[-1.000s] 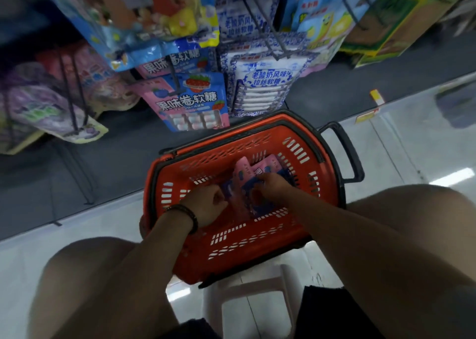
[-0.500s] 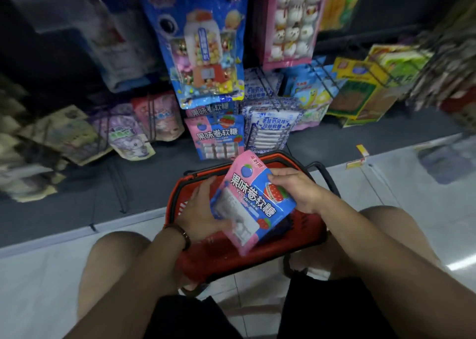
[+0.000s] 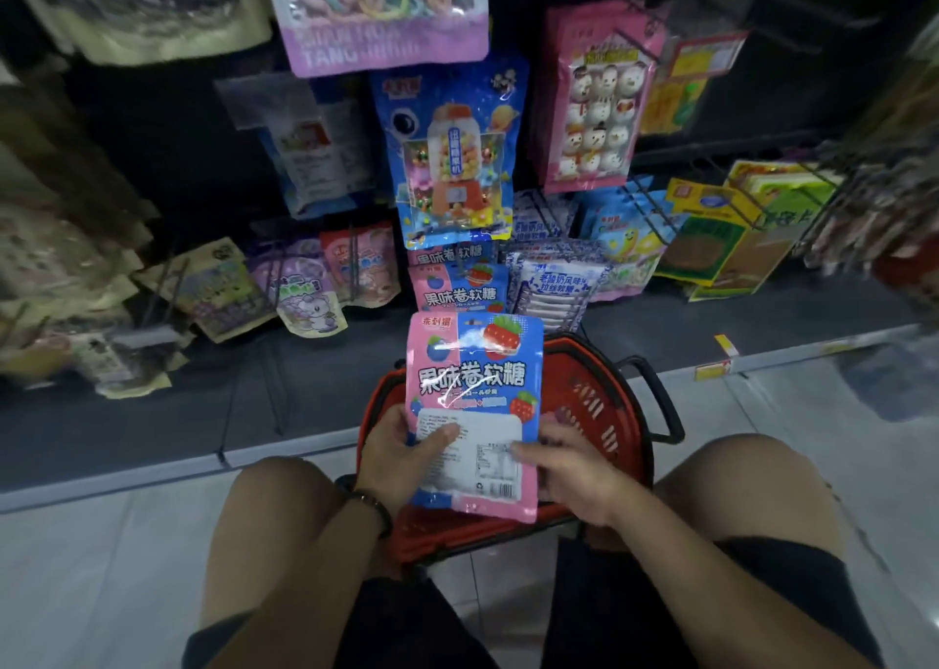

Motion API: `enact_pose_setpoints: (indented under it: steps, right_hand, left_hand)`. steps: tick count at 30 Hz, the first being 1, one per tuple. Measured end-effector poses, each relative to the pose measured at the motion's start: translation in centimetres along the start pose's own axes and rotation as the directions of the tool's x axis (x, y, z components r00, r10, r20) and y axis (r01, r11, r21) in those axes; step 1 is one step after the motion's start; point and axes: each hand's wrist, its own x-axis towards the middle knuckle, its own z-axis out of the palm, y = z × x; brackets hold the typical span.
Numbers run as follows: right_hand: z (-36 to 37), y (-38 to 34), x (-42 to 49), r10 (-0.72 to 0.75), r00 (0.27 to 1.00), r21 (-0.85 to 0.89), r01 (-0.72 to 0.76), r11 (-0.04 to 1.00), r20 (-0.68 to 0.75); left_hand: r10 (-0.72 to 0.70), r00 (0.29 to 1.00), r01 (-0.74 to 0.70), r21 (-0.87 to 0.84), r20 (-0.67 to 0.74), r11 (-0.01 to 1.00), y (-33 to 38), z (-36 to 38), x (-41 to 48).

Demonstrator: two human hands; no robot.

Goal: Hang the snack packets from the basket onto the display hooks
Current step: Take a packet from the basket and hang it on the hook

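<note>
Left hand (image 3: 401, 457), dark band at the wrist, grips the lower left part of a pink-and-blue packet (image 3: 475, 363). The thumb lies flat across the white label and the fingers are out of sight behind.

The packet is upright, printed face toward the camera. It is held above the basket and just below the bottom row of the display.

Just above the packet's top edge hang matching packets (image 3: 460, 287); their hook cannot be made out. Blue-and-white packets (image 3: 554, 282) hang just beside those.

Right hand (image 3: 569, 470) grips the packet's lower right edge, thumb on the label, fingers wrapped behind.

Red basket (image 3: 589, 404) sits between the person's knees, largely covered by the packet and hands. Its contents cannot be seen.
</note>
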Motion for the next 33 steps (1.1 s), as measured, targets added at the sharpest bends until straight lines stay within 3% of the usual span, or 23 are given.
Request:
enact_pose_setpoints:
  steps: [2, 5, 8, 12, 15, 19, 22, 24, 29, 33]
  right_hand:
    - [1.3, 0.7, -0.1, -0.052, 0.995, -0.064, 0.047, 0.997, -0.086]
    - [2.7, 0.9, 0.2, -0.230, 0.948, -0.146, 0.201, 0.969, -0.218]
    - [3.5, 1.1, 0.5, -0.376, 0.892, -0.312, 0.294, 0.904, -0.250]
    - [4.2, 1.6, 0.1, -0.358, 0.933, -0.336, 0.327, 0.883, -0.033]
    - [3.8, 1.9, 0.4, -0.359, 0.933, -0.457, 0.336, 0.824, 0.040]
    - [2.4, 0.6, 1.5, -0.491, 0.853, -0.484, 0.359, 0.798, -0.178]
    - [1.0, -1.3, 2.6, -0.392, 0.866, -0.388, 0.261, 0.884, -0.310]
    - [0.2, -2.5, 3.2, -0.314, 0.906, -0.274, 0.237, 0.932, -0.283]
    - [-0.9, -4.6, 4.0, -0.376, 0.909, -0.339, 0.300, 0.892, -0.183]
    - [-1.3, -5.1, 4.5, -0.417, 0.894, -0.366, 0.339, 0.867, -0.160]
  left_hand:
    - [0.022, 0.998, -0.018, 0.060, -0.056, 0.998, 0.2, 0.2, -0.2]
    - [0.188, 0.977, -0.167, 0.193, -0.098, 0.967, 1.1, 0.7, -1.0]
    - [0.250, 0.968, -0.235, 0.335, -0.001, 0.913, 0.4, 1.5, -0.9]
    - [0.158, 0.959, -0.182, 0.086, 0.237, 0.980, 0.4, 3.0, -1.5]
    - [0.145, 0.970, -0.123, -0.118, 0.193, 0.985, 0.9, 2.9, -0.9]
    - [0.030, 0.999, -0.025, -0.156, 0.031, 0.987, 1.5, 1.8, 0.0]
    - [0.032, 0.998, -0.021, -0.189, 0.058, 0.982, 1.3, 1.0, 0.6]
    - [0.044, 0.996, -0.029, -0.176, 0.080, 0.984, 1.4, 1.0, 0.5]
    - [0.064, 0.997, -0.063, -0.030, 0.043, 0.998, 1.3, 1.2, 0.6]
    - [0.133, 0.991, -0.133, -0.021, -0.002, 0.991, 2.6, 1.2, 1.4]
